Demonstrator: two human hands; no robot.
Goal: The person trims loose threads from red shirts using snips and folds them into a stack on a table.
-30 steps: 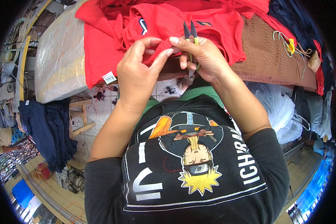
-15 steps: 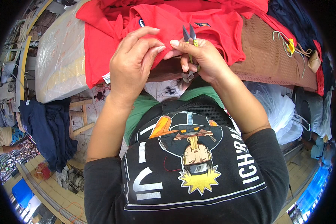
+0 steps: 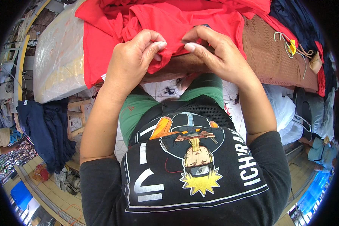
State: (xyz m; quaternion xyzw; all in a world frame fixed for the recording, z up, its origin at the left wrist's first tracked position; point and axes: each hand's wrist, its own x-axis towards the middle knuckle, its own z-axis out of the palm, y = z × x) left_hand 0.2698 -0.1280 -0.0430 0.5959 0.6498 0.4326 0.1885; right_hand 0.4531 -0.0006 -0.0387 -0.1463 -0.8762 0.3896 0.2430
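My left hand [image 3: 133, 56] is closed, its thumb and forefinger pinching the edge of a red garment [image 3: 109, 49] spread over the work surface. A fold of the red cloth hangs just below these fingertips. Facing it, my right hand [image 3: 228, 56] is curled beside the garment's near edge, thumb and forefinger slightly apart. The rest of its fingers are tucked out of sight, so whatever lies in the palm is hidden. The thread snips seen earlier in this hand do not show now. A small dark label on the garment peeks out behind the right fingers.
Brown patterned cloth [image 3: 277, 56] covers the surface on the right, with a yellow tag [image 3: 292, 47] and loose cords on it. A plastic-wrapped bundle [image 3: 60, 56] stands at left. Dark blue garments [image 3: 45, 132] hang below it. White plastic bags [image 3: 280, 109] lie at right.
The thread snips have gone from sight. My right hand has turned and drawn slightly right, away from my left. My left hand keeps its pinch, and the garment's near edge has shifted.
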